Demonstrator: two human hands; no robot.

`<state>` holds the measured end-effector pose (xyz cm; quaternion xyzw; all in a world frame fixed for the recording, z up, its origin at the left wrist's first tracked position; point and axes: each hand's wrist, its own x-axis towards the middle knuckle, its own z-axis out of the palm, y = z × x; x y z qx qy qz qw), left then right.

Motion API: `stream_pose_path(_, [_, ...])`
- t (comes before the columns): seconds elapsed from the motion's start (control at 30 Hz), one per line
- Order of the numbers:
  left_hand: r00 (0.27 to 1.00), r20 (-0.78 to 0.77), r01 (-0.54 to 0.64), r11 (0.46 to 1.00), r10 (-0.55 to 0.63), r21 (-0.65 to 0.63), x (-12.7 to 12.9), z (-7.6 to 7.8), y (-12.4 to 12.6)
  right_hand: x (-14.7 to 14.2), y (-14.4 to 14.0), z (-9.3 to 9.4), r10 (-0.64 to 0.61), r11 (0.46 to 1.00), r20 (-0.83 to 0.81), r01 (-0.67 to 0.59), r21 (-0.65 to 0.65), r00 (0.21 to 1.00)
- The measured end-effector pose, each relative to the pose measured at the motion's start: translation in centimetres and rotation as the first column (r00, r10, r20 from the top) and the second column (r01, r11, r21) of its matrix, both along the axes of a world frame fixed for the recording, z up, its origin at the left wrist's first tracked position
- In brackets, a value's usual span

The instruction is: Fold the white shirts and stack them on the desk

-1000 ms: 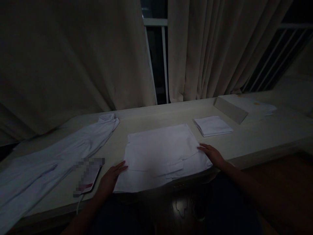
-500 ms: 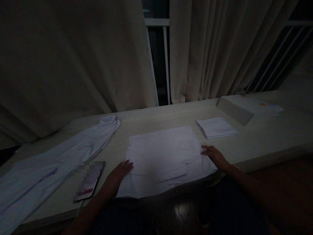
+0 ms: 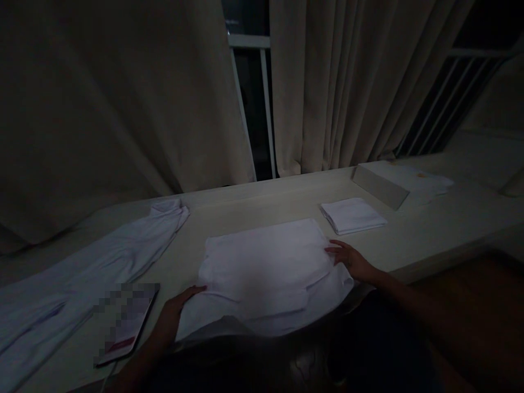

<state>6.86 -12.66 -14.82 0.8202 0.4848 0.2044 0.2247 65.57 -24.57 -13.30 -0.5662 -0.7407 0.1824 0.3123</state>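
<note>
Compared with half a second before, the left hand had slid back toward the near edge of the table, and the right hand had moved slightly in over the cloth; the near edge of the half-folded shirt now hung over the table's front.

From left to right: one long white garment lay spread out at 9 o'clock from the shirt, its collar end pointing toward 1 o'clock. One flat card or booklet lay just beside the left hand, at its 9 o'clock. The left hand rested flat, fingers apart, on the shirt's left edge, gripping nothing that could be made out. The shirt lay in the middle of the table between the two hands. The right hand lay open, fingers spread, on the shirt's right edge. One small folded cloth sat at 1 o'clock from the shirt, apart from it. One pale box stood beyond it at 2 o'clock. Two curtains hung behind.
</note>
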Motion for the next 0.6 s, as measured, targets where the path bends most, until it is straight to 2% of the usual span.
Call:
stream_pose_path(0.1, [0.998,0.068,0.023,0.988,-0.013,-0.155,0.5,1.9,1.6,-0.3,1.2,1.8,0.005,0.990,-0.158,-0.028,-0.139,0.987])
stream_pose_path(0.17, [0.989,0.139,-0.005,0.959,0.046,-0.282,1.1,2.8,3.2,-0.3,2.6,2.7,-0.016,0.975,-0.247,-0.040,-0.220,0.969])
stream_pose_path(0.23, [0.967,0.210,-0.049,0.915,0.144,-0.401,1.9,3.4,4.8,-0.3,4.6,2.9,-0.086,0.961,-0.301,0.000,-0.278,0.950])
stream_pose_path(0.3, [0.933,0.254,-0.107,0.871,0.255,-0.479,2.8,3.6,6.4,-0.4,6.9,2.3,-0.225,0.942,-0.338,0.116,-0.315,0.914])
stream_pose_path(0.4, [0.876,0.234,-0.257,0.818,0.423,-0.515,4.0,3.4,8.5,-0.8,9.9,0.6,-0.412,0.885,-0.338,0.284,-0.368,0.846])
stream_pose_path(0.5, [0.841,0.150,-0.369,0.753,0.520,-0.544,4.8,2.8,10.0,-1.0,11.7,-1.0,-0.465,0.857,-0.270,0.351,-0.379,0.843])
stream_pose_path(0.6, [0.776,0.095,-0.456,0.659,0.623,-0.598,5.3,2.9,10.5,-0.7,12.2,-1.8,-0.441,0.875,-0.198,0.370,-0.313,0.875])
